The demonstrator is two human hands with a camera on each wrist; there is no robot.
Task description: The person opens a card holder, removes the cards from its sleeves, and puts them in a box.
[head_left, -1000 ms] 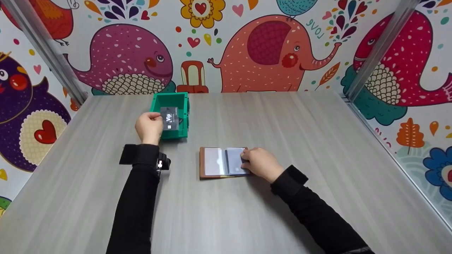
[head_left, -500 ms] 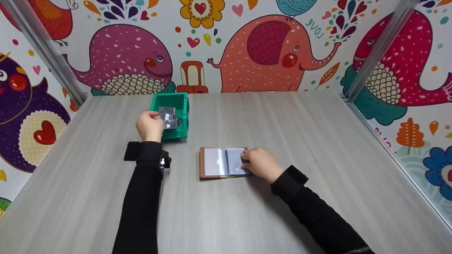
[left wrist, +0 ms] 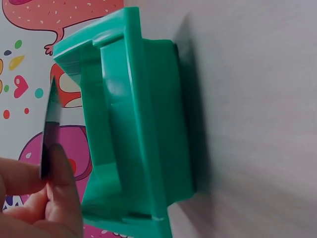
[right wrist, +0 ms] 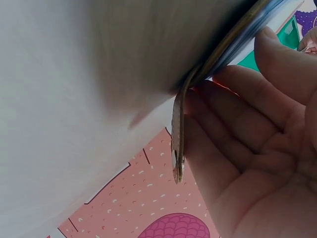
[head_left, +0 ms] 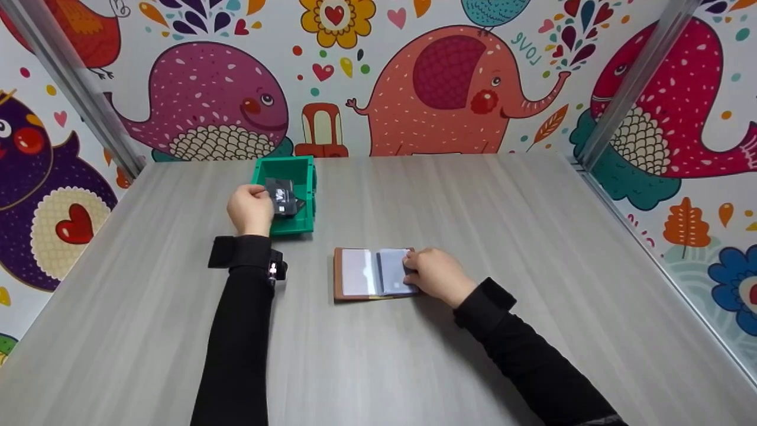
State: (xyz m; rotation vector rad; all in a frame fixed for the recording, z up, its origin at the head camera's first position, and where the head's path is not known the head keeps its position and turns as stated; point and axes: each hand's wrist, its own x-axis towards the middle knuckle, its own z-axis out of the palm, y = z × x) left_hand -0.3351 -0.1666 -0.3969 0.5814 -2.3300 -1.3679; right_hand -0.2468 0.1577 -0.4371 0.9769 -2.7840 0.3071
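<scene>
Between the thumb and fingers of my left hand (head_left: pixel 251 209) is a dark card (head_left: pixel 280 197) with pale "Vip" lettering, held over the green bin (head_left: pixel 304 223). In the left wrist view the card (left wrist: pixel 51 126) appears nearly edge-on, above the bin's opening. My right hand (head_left: pixel 440 274) grips the right edge of a brown card holder (head_left: pixel 337 275), which lies open on the table with clear plastic sleeves (head_left: pixel 357 272) showing. In the right wrist view the thumb lies on the sleeves, the fingers are at the holder's edge, and a strap (right wrist: pixel 178 134) sticks out beside them.
Another dark piece (head_left: pixel 300 204), partly hidden by the held card, shows in the bin. The grey table (head_left: pixel 378 361) runs back to a patterned wall (head_left: pixel 331 71). Metal posts (head_left: pixel 641 83) stand at the table's back corners.
My left hand has shifted slightly away from me, and the card has moved a little left and tilted, with its lettering now less clear. My right hand and the card holder stay put.
</scene>
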